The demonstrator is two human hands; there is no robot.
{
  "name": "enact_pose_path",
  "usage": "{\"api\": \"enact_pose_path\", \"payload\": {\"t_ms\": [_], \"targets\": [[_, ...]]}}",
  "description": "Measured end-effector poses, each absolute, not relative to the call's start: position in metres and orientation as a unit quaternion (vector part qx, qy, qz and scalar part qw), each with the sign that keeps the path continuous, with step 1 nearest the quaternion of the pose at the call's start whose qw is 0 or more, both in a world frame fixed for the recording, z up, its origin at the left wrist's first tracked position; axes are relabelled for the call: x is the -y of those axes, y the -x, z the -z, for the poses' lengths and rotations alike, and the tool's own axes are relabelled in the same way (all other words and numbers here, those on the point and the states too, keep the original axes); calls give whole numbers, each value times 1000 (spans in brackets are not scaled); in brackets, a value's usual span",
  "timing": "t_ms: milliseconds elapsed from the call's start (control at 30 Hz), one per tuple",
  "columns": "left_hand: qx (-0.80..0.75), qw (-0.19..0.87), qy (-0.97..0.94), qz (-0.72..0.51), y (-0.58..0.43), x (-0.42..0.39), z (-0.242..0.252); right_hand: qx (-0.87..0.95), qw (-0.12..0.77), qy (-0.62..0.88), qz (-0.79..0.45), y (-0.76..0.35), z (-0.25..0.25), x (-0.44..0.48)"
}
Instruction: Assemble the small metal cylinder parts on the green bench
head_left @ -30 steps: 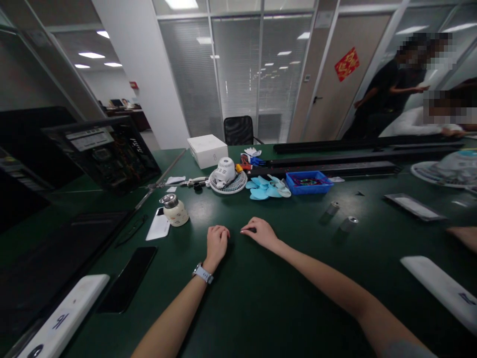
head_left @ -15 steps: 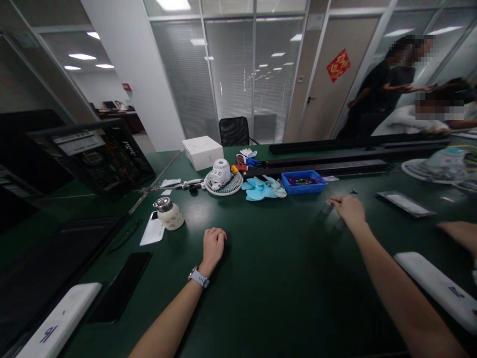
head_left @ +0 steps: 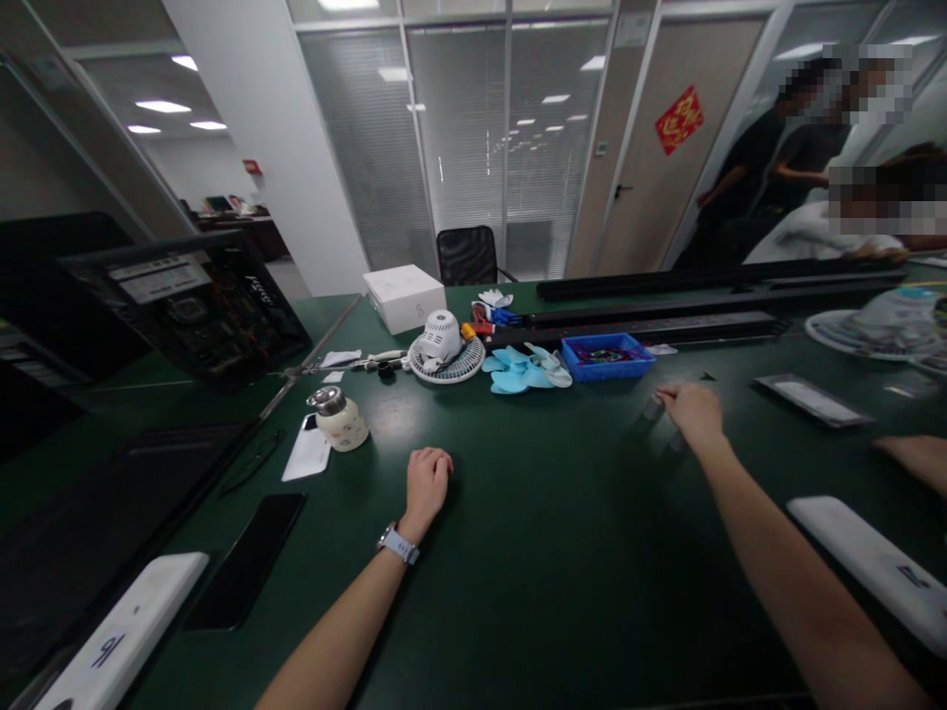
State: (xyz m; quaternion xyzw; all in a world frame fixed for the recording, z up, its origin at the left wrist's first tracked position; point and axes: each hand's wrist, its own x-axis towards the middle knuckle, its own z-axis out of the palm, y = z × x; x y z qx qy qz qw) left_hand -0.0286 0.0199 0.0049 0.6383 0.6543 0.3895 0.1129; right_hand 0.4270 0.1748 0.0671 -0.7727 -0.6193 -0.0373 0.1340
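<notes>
My left hand (head_left: 429,483), with a watch (head_left: 398,544) on its wrist, rests on the green table with its fingers curled in; nothing shows in them. Farther out on the right, my right hand (head_left: 693,416) pinches a small silvery, cylinder-like piece (head_left: 652,406) between thumb and fingertips, just at the tabletop. What kind of piece it is cannot be made out. A second small greyish object (head_left: 676,441) shows dimly beneath that hand. Beyond the hands lie light-blue fan blades (head_left: 518,371) and a blue tray (head_left: 611,371) holding coloured wires.
A cream jar (head_left: 340,422), a white card (head_left: 305,456) and a black phone (head_left: 252,562) are at left. A white fan motor (head_left: 441,337) sits on its grille near a white box (head_left: 405,298). Another person's hand (head_left: 917,460) reaches in from the right, near a long white device (head_left: 869,562).
The camera view has shifted slightly. Both hands keep nearly the same places and poses, and the right one still pinches the small silvery piece.
</notes>
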Motion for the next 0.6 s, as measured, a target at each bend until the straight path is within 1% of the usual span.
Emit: {"api": "enact_pose_path", "payload": {"t_ms": [100, 267, 433, 600], "targets": [[-656, 109, -638, -388, 29, -20, -4, 606, 154, 780, 31, -426, -64, -176], [-654, 109, -640, -388, 29, -21, -1, 582, 214, 784, 21, -428, -55, -177], [-652, 107, -641, -389, 30, -21, 0, 555, 270, 786, -33, -435, -52, -179], [-654, 108, -641, -386, 29, -21, -2, 542, 269, 795, -53, -436, -55, -180]]}}
